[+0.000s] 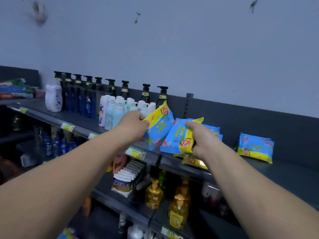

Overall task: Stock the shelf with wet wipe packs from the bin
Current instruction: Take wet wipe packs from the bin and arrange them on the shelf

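Observation:
My left hand (pixel 133 123) grips a blue and yellow wet wipe pack (pixel 159 125) by its yellow end, tilted above the top shelf (pixel 284 171). My right hand (pixel 202 139) grips a second pack, or a small stack of them (pixel 177 137), by the yellow end over the shelf's front edge. Behind my right hand more packs (pixel 213 129) lie stacked on the shelf. One pack (pixel 194 161) lies flat under my right wrist. Further right a stack of packs (pixel 255 147) rests on the shelf. The bin is not in view.
Dark pump bottles (pixel 110 88) line the shelf's back left, with white and pale blue bottles (pixel 119 111) in front of them, close to my left hand. Yellow soap bottles (pixel 153 194) and boxed goods (pixel 127 178) fill the lower shelf. Price tags (pixel 136 152) run along the edge.

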Available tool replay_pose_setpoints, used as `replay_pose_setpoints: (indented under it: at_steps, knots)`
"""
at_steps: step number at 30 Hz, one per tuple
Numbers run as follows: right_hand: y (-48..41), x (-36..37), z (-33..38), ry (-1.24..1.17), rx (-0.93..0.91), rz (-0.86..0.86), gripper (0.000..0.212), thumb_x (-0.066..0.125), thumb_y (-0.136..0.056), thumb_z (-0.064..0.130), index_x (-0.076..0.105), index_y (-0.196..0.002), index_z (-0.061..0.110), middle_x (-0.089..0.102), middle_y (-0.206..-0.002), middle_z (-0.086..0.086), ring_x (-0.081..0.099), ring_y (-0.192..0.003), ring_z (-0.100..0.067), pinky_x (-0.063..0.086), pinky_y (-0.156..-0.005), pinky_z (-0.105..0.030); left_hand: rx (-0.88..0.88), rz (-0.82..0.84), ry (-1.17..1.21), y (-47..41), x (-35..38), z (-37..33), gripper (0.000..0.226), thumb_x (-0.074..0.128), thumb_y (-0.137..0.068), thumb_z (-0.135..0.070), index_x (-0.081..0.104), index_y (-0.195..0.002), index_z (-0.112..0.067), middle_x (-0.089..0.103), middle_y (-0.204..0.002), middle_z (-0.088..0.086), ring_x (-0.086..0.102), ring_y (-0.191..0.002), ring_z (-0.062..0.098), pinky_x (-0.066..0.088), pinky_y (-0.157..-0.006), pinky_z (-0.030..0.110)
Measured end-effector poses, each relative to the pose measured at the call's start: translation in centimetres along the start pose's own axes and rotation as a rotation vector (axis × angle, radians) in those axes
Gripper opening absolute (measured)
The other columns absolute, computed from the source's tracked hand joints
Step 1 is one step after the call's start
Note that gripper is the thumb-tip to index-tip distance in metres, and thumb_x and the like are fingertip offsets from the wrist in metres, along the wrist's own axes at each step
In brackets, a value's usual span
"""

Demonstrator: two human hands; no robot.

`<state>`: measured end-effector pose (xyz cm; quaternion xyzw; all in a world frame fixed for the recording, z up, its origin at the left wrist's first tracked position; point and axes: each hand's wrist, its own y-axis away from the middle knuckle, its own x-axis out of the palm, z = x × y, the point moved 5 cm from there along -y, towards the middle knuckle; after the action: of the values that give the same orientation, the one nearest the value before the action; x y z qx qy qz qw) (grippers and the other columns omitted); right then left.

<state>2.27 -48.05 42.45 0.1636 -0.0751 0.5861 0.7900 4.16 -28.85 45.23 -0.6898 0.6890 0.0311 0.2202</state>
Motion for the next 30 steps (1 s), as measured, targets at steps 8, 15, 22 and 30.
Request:
replay_pose_setpoints:
  at_steps: [8, 15, 22, 30]
  knots:
    - [-0.7, -12.7, 7.0, 0.072, -0.159, -0.138, 0.028, 0.056, -0.08, 0.019, 0.064, -0.103, 0.004, 0.073, -0.095, -0.02, 0.071, -0.083, -0.038, 0.052, -0.077, -0.065, -0.141, 0.125, 0.323, -0.8, 13.7, -5.5, 0.017, 0.053, -0.087, 0.002, 0.051, -0.074, -0.008, 0.054, -0.084, 0.011, 0.058, -0.062, 0.02, 0.059, -0.061, 0.031]
    - [-1.7, -25.5, 11.2, 0.187, -0.268, -0.374, 0.012, 0.057, -0.088, 0.003, 0.051, -0.084, 0.013, 0.046, -0.063, -0.006, 0.045, -0.04, -0.014, 0.033, -0.031, -0.012, -0.304, 0.206, 0.427, -1.3, 24.6, -7.8, 0.007, 0.05, -0.086, -0.006, 0.051, -0.079, -0.006, 0.061, -0.075, 0.015, 0.062, -0.059, 0.032, 0.057, -0.064, 0.038]
    - [-4.6, -32.5, 11.3, -0.011, -0.167, -0.371, 0.024, 0.056, -0.086, -0.004, 0.049, -0.108, 0.003, 0.058, -0.09, -0.015, 0.064, -0.072, -0.025, 0.058, -0.048, -0.033, -0.398, 0.36, 0.501, -1.0, 32.8, -9.5, 0.007, 0.048, -0.084, -0.004, 0.053, -0.083, -0.01, 0.06, -0.082, 0.01, 0.059, -0.073, 0.028, 0.048, -0.064, 0.034]
    - [-6.4, -32.0, 10.1, -0.305, -0.127, -0.177, 0.028, 0.045, -0.089, -0.01, 0.054, -0.115, -0.004, 0.063, -0.11, -0.024, 0.066, -0.092, -0.035, 0.057, -0.067, -0.043, -0.493, 0.511, 0.53, 0.0, 39.6, -9.7, 0.01, 0.052, -0.089, -0.008, 0.053, -0.081, -0.012, 0.061, -0.077, 0.004, 0.06, -0.064, 0.018, 0.046, -0.065, 0.032]
